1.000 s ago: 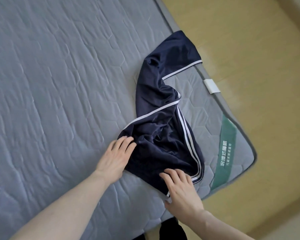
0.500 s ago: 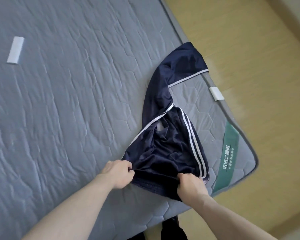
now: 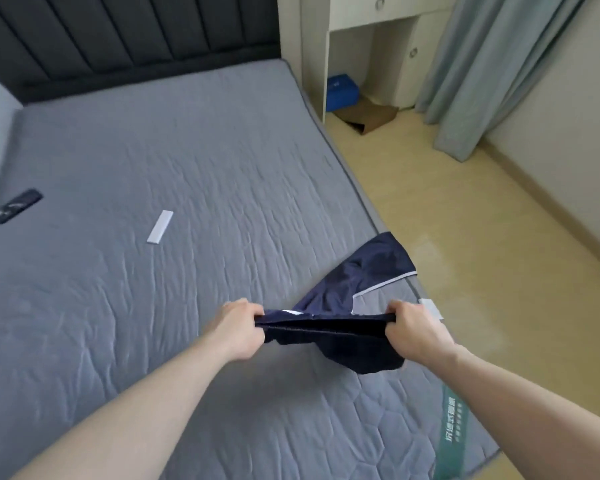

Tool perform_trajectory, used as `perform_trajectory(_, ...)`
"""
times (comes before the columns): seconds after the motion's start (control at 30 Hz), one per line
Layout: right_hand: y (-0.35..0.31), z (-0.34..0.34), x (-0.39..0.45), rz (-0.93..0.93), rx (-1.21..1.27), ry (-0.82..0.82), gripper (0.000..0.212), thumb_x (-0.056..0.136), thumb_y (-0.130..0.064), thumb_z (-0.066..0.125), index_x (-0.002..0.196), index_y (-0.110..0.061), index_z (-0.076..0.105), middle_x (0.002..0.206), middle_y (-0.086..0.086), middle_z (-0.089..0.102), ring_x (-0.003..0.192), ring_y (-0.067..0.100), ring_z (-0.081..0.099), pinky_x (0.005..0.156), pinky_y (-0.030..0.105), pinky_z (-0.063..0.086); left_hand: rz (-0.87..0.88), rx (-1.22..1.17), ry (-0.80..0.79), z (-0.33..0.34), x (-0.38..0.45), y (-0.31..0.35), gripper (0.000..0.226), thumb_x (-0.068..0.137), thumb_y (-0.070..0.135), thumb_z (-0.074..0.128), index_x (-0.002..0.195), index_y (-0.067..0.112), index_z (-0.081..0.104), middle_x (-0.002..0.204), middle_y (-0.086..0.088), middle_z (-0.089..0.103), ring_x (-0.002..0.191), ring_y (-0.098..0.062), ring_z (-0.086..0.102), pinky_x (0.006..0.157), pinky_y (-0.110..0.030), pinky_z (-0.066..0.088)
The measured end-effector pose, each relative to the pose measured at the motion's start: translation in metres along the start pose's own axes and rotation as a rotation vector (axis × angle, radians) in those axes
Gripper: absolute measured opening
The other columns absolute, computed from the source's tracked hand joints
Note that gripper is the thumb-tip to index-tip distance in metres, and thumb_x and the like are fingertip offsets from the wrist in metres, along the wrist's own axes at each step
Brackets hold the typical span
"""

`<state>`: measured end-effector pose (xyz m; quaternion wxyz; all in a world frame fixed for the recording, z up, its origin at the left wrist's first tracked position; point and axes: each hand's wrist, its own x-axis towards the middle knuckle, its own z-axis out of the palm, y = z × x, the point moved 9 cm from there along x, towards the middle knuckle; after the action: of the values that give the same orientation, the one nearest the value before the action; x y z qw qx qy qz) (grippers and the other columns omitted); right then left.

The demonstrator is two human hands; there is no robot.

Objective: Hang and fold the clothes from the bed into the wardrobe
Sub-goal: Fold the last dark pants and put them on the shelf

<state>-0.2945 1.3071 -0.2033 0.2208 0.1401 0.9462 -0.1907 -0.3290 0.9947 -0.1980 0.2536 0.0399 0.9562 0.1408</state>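
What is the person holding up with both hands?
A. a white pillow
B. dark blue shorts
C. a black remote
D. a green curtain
B: the left hand and right hand each grip an end of the dark blue shorts, stretched between them above the bed.

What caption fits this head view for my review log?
Both hands, left hand and right hand, grip navy shorts by the waistband, stretched taut above the grey mattress.

Soft, even daylight; glare on the floor (image 3: pixel 430 247); faint shadow beneath the arms; wide-angle bending and blur at the edges.
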Motion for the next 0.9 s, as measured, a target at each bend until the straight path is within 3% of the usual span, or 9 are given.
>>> perform_trajectory(0.13,-0.074,-0.139,-0.002,-0.063,0.198,0.189,0.025,0.075,-0.005,0.045,0.082,-0.021,0.062,0.084,0.009,0.066,0.074,0.034,0.066,0.07,0.038,0.06,-0.076,-0.146,0.294,-0.146,-0.003,0.012,0.017,0.079,0.018,0.059,0.072,0.033,0.063,0.081,0.001,0.065,0.089,-0.033,0.065,0.07,-0.031,0.048)
perform_trajectory(0.27,-0.164,-0.307,-0.021,-0.195,0.299,0.477,0.024,0.076,-0.002,0.048,0.078,-0.02,0.064,0.085,0.008,0.065,0.072,0.029,0.06,0.058,0.023,0.045,-0.1,-0.234,0.556,-0.32,-0.03,0.046,0.019,0.077,0.014,0.054,0.07,0.03,0.063,0.075,0.004,0.067,0.076,-0.029,0.062,0.061,-0.027,0.044)
perform_trajectory(0.37,-0.221,-0.423,-0.05,-0.276,0.396,0.637,0.032,0.079,0.0,0.048,0.094,-0.017,0.069,0.096,0.009,0.062,0.083,0.031,0.058,0.072,0.028,0.045,-0.053,-0.298,0.733,-0.446,-0.074,0.078,0.025,0.075,0.01,0.051,0.077,0.026,0.069,0.07,0.007,0.062,0.076,-0.028,0.06,0.058,-0.026,0.04)
perform_trajectory(0.43,-0.249,-0.487,-0.075,-0.326,0.428,0.734,0.033,0.079,0.0,0.047,0.096,-0.016,0.07,0.099,0.009,0.061,0.085,0.03,0.056,0.075,0.027,0.044,-0.021,-0.344,0.807,-0.517,-0.106,0.097,0.033,0.077,0.008,0.047,0.089,0.023,0.074,0.076,0.003,0.07,0.082,-0.027,0.066,0.061,-0.026,0.046)
perform_trajectory(0.5,-0.274,-0.537,-0.101,-0.374,0.452,0.812,0.034,0.08,0.001,0.046,0.098,-0.014,0.07,0.099,0.007,0.059,0.086,0.027,0.055,0.076,0.026,0.043,-0.007,-0.425,0.818,-0.573,-0.132,0.11,0.037,0.082,0.007,0.042,0.096,0.022,0.073,0.075,0.002,0.076,0.075,-0.017,0.075,0.064,-0.026,0.052)
perform_trajectory(0.57,-0.294,-0.575,-0.124,-0.413,0.465,0.872,0.034,0.081,0.001,0.045,0.1,-0.013,0.069,0.099,0.004,0.055,0.086,0.026,0.054,0.076,0.025,0.043,0.017,-0.554,0.837,-0.615,-0.154,0.12,0.035,0.086,0.005,0.041,0.098,0.017,0.072,0.081,-0.004,0.076,0.065,-0.019,0.076,0.066,-0.029,0.06)
perform_trajectory(0.7,-0.317,-0.609,-0.15,-0.45,0.451,0.91,0.035,0.081,0.0,0.044,0.102,-0.013,0.068,0.098,0.003,0.054,0.083,0.024,0.051,0.075,0.026,0.041,0.034,-0.616,0.933,-0.661,-0.189,0.12,0.024,0.084,0.008,0.056,0.097,0.009,0.075,0.09,-0.008,0.074,0.079,-0.028,0.077,0.082,-0.039,0.063)
perform_trajectory(0.83,-0.322,-0.6,-0.151,-0.397,0.405,0.805,0.028,0.073,-0.004,0.041,0.086,-0.009,0.066,0.082,0.007,0.064,0.069,0.028,0.062,0.064,0.029,0.05,-0.01,-0.563,0.824,-0.657,-0.197,0.104,0.029,0.079,0.027,0.068,0.102,0.01,0.074,0.103,-0.009,0.075,0.093,-0.03,0.074,0.09,-0.04,0.061)
perform_trajectory(0.9,-0.324,-0.586,-0.146,-0.38,0.391,0.694,0.032,0.065,-0.007,0.036,0.081,-0.004,0.064,0.071,0.013,0.071,0.064,0.033,0.072,0.067,0.036,0.063,-0.047,-0.522,0.747,-0.646,-0.195,0.093,0.035,0.08,0.033,0.075,0.103,0.008,0.071,0.102,-0.007,0.074,0.088,-0.026,0.074,0.08,-0.034,0.061)
